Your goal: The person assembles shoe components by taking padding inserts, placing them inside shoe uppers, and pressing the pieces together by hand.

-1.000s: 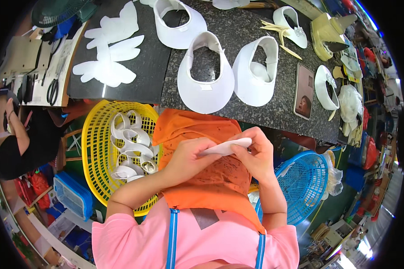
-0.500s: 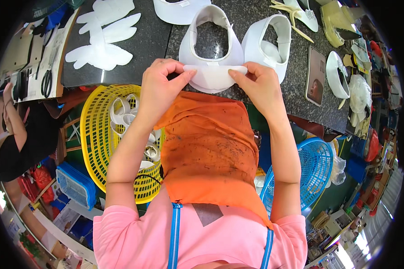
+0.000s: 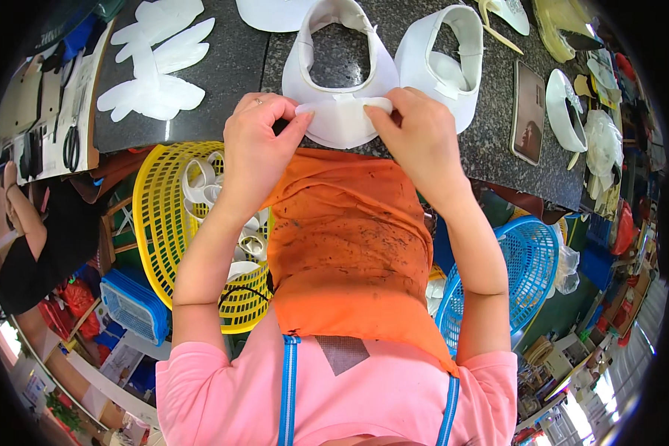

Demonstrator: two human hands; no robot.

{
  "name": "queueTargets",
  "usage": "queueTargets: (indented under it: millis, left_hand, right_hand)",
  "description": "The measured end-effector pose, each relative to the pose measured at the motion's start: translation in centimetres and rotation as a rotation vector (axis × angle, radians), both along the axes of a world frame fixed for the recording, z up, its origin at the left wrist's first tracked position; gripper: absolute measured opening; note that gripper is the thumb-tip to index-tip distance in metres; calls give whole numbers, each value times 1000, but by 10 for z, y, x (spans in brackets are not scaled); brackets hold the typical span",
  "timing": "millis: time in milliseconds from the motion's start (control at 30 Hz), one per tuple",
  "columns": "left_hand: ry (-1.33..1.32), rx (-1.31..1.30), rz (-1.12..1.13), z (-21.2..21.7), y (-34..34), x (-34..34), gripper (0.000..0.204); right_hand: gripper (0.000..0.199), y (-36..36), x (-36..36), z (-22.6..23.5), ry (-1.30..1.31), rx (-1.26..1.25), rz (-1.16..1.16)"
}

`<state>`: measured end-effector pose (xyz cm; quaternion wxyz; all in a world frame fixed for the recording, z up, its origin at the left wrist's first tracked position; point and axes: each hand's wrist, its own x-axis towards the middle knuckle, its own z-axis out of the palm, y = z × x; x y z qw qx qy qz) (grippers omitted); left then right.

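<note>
A white shoe upper (image 3: 295, 67) with a large oval opening lies at the dark stone table's near edge, its toe toward me. Across that toe lies a thin, curved white piece (image 3: 340, 117). My left hand (image 3: 262, 137) pinches its left end between thumb and fingers. At the other end, my right hand (image 3: 424, 141) is closed on it, thumb on top and fingers curled. Right of these stands a second white upper (image 3: 416, 63), close beside the first. Part of a further white upper (image 3: 275, 15) shows at the far edge of the view.
Flat white cut pieces (image 3: 152, 93) lie overlapping on the left of the table (image 3: 230, 74). A phone (image 3: 526, 111) and a white shoe part (image 3: 565, 111) lie on the right. Below the table are a yellow basket (image 3: 147, 238) holding white parts and a blue basket (image 3: 531, 290). Another person's arm (image 3: 26, 208) shows far left.
The view has shifted slightly. My right hand has moved inward along the white piece, its fingers curling more. The left hand keeps its pinch, and the piece stays over the toe.
</note>
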<state>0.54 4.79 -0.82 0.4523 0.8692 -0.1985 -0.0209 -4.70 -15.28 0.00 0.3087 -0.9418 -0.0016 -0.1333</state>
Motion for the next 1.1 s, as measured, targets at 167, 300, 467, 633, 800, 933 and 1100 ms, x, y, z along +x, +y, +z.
queueTargets:
  millis: [167,300,467,633,800,933,1100]
  left_hand:
    - [-485,559,-18,19,-11,2,31]
    - [-663,381,-327,16,-36,1,53]
    - [-601,445,-441,31,-19,-11,57]
    - [-467,636,-352,31,23,43,46]
    - [-548,420,-251,40,-5,16,44]
    - [-651,242,-598,12,-119,-4,64]
    - [-717,434,-558,4,-141,10,69]
  right_hand:
    - [17,11,-7,-16,-5,-344,-55]
    - [25,13,-14,-13,-92,-382,-105]
    - [42,-11,-43,-36,-231,-272,-157]
    - [42,2,-87,-53,-422,-315,-127]
    - [8,-66,-220,-68,-144,-416,-755]
    - [35,-169,-379,-200,-116,513,-1646]
    - [54,-173,-384,-259,472,1218,-1549]
